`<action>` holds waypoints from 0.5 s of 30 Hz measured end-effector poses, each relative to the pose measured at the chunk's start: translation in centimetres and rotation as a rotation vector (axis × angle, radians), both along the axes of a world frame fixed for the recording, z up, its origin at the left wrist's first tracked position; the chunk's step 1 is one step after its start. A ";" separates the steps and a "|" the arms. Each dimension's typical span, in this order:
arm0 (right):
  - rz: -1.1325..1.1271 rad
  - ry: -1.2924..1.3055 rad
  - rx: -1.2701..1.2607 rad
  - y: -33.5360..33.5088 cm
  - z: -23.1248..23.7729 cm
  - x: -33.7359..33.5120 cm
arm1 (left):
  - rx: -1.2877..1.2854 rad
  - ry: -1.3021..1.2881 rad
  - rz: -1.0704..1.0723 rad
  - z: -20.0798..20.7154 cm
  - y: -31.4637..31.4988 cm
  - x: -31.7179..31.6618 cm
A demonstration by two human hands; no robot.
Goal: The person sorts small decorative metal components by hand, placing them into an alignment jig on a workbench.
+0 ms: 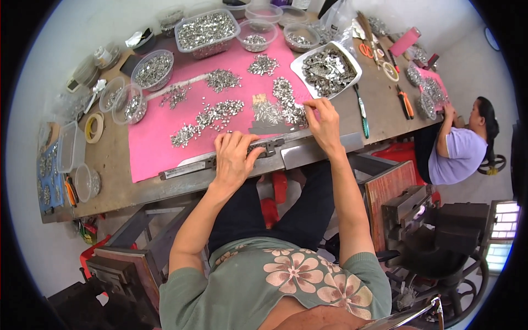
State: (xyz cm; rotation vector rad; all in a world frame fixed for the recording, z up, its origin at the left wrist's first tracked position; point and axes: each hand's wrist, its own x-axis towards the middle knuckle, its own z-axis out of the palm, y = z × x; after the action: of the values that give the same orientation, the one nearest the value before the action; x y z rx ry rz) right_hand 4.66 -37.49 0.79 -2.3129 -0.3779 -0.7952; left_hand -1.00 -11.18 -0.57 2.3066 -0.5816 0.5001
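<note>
A long narrow metal bar (190, 166) with a dark slotted block (269, 147) on it lies along the table's front edge. Over this bar my left hand (235, 157) is curled, fingers on top and thumb beside the dark block. To its right, my right hand (325, 125) is bent down with thumb and forefinger close together at the edge of a pile of small shiny metal pieces (285, 93); whatever is between the fingertips is too small to make out. Thin silvery slivers (268, 113) lie on a grey plate (269, 130) between the hands.
A pink sheet (151, 151) bears more heaps of metal pieces (219, 113). Behind are a filled clear tub (208, 33) and a white tray (330, 69). Orange-handled pliers (406, 104) and a green-handled brush (363, 113) lie right. A co-worker (459, 143) sits further right.
</note>
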 end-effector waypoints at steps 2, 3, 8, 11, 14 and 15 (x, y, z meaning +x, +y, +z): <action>-0.038 0.027 -0.014 -0.6 -0.3 1.7 | -0.009 0.019 -0.008 0.1 -0.1 -0.1; -0.040 0.024 -0.015 -0.7 -0.7 2.6 | 0.003 0.004 -0.002 0.1 -0.1 -0.1; -0.030 0.123 -0.027 -0.4 -1.4 5.9 | 0.012 0.019 0.015 0.4 -0.3 -0.3; -0.037 0.134 -0.097 0.2 -1.6 6.6 | -0.047 -0.035 0.001 0.5 0.4 -0.9; -0.052 0.152 -0.147 0.3 -2.0 7.2 | -0.057 -0.091 0.030 0.2 2.1 -1.7; -0.062 0.166 -0.151 0.2 -2.1 7.5 | -0.057 -0.087 0.054 0.2 2.7 -1.8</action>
State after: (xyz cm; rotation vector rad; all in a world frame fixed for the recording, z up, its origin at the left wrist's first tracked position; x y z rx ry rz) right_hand 12.16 -37.31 -1.27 -2.5217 -0.3034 -0.6162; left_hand -2.81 -8.45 -0.38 2.2597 -0.5412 0.6378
